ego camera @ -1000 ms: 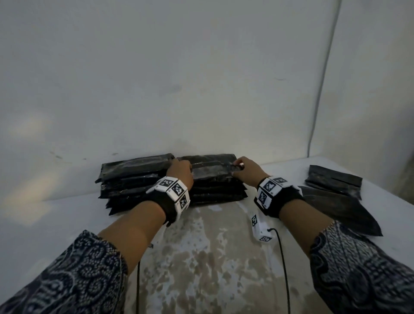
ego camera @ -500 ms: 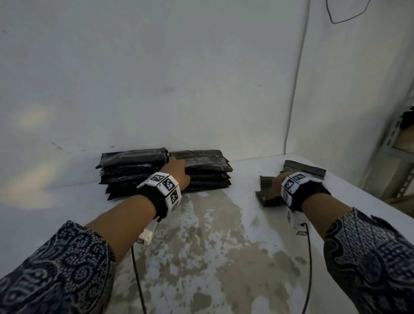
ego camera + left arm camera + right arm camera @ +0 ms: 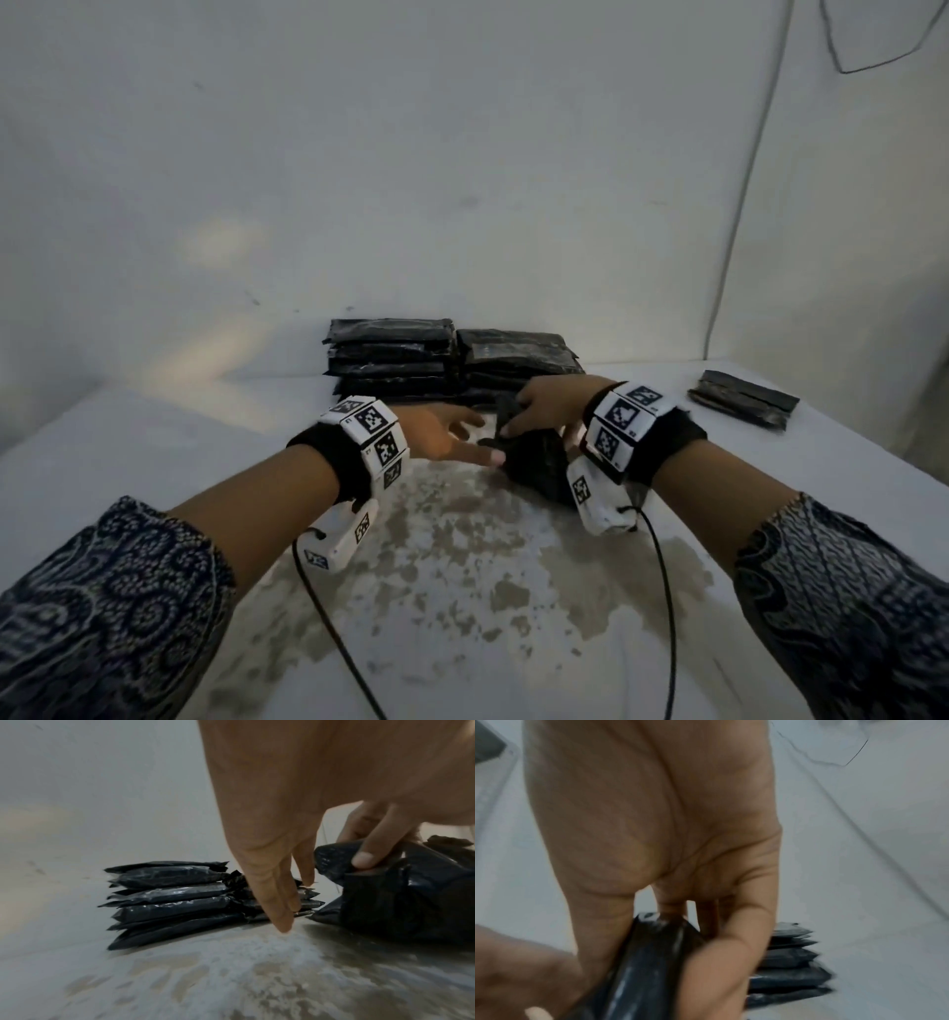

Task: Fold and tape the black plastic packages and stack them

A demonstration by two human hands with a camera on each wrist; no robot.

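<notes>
While unlabelled, black package (image 3: pixel 534 465) sits pinched by right hand (image 3: pixel 547 411).

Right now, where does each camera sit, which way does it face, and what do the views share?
Head: worn on the head, looking down at the table; both forearms, left hand and right hand show.
Left wrist: low along the open left hand toward the stacked packages.
Right wrist: along the right hand gripping the loose black package.
All three views share the stacked packages and the loose black package.
</notes>
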